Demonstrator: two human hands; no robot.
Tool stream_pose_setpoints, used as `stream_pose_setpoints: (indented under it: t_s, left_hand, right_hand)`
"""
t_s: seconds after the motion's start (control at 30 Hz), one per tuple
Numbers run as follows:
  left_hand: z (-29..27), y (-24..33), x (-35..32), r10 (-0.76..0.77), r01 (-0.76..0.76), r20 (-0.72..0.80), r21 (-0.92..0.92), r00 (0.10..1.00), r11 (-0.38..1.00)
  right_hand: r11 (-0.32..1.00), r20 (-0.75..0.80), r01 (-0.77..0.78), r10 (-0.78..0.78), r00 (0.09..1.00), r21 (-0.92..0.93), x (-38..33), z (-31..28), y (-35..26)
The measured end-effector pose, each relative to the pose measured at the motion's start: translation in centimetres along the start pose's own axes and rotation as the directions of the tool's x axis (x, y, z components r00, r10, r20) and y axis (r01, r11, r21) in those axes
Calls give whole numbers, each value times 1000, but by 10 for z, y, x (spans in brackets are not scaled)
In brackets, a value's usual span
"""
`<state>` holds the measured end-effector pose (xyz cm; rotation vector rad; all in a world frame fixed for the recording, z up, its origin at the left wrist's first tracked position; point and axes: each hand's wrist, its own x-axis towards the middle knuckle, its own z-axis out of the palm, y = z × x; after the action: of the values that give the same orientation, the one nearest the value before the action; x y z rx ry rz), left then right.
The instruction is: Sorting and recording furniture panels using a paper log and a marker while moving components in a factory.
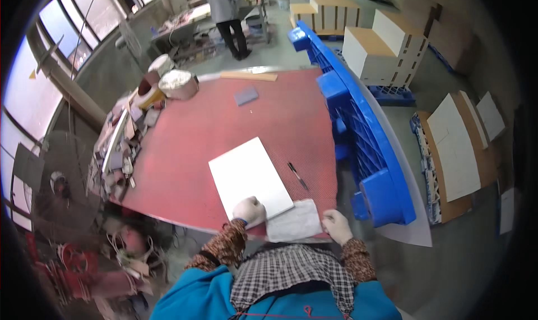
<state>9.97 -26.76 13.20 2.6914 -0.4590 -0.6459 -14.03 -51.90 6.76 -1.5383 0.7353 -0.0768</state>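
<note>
A white rectangular board [249, 174] lies slanted on the red mat. My left hand [250, 210], in a white glove, rests curled on the board's near end; the fingers are closed, and what they may hold is hidden. Beside the board's near right corner a folded white cloth [295, 221] lies flat. My right hand [337, 227], also gloved, is at the cloth's right edge with its fingers curled in; whether they grip the cloth I cannot make out. A dark pen [297, 176] lies to the right of the board.
The red mat [174, 168] covers the table. Scraps [120, 152] and tape rolls [178, 84] line its left side. A grey block [246, 96] and wooden strip [249, 76] lie farther back. A blue plastic pallet [364, 135] stands along the right. A person [227, 17] stands far off.
</note>
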Motion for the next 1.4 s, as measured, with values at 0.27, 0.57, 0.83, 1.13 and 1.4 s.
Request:
stream_pose_setpoints:
  t_s: [0.27, 0.57, 0.83, 1.13, 1.4]
  left_hand:
    - [-18, 29, 18, -206, 206, 2, -43, 979, 978]
    - [15, 7, 5, -264, 259, 20, -282, 964, 924]
    - [0, 13, 1, -235, 240, 53, -290, 971, 927]
    - [7, 8, 10, -222, 226, 49, -285, 974, 931]
    - [9, 7, 12, -226, 234, 63, -280, 972, 931]
  right_hand:
    - [994, 243, -65, 86, 966, -89, 15, -23, -62]
    - [969, 313, -166, 218, 925, -184, 11, -23, -71]
    - [945, 289, -230, 293, 911, -231, 16, -18, -87]
    - [945, 277, -220, 284, 918, -240, 25, -21, -75]
    - [945, 272, -197, 267, 924, -260, 23, -21, -74]
